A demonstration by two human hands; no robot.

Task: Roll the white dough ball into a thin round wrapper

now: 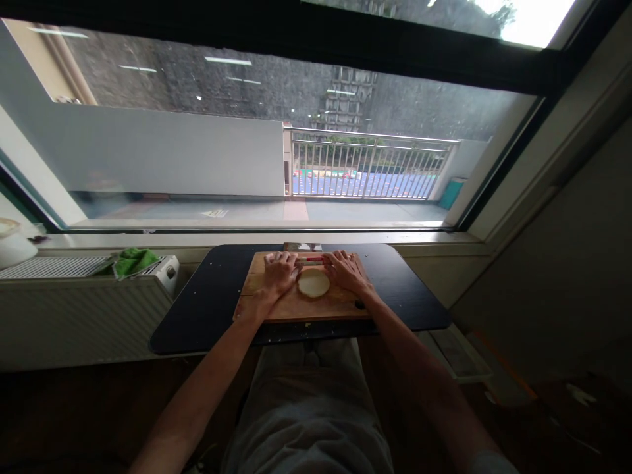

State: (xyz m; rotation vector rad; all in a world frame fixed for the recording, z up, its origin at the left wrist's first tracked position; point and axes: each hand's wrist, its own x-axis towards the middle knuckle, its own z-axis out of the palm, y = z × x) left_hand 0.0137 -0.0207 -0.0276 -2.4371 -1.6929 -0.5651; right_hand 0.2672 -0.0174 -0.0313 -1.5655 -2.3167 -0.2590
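A flat round of pale dough [313,283] lies on the wooden cutting board [296,313]. Just beyond it, a thin rolling pin [312,261] with a red mark runs crosswise near the board's far edge. My left hand [281,270] is curled over the pin's left end, and my right hand [346,268] over its right end. Between the hands only the middle of the pin shows. The dough sits apart from my fingers, on the near side of the pin.
The board rests on a black table [197,296] with small crumbs on it. A green cloth [134,262] lies on the radiator [89,316] at the left, near a white container [14,242]. Behind the table is a window sill [247,238].
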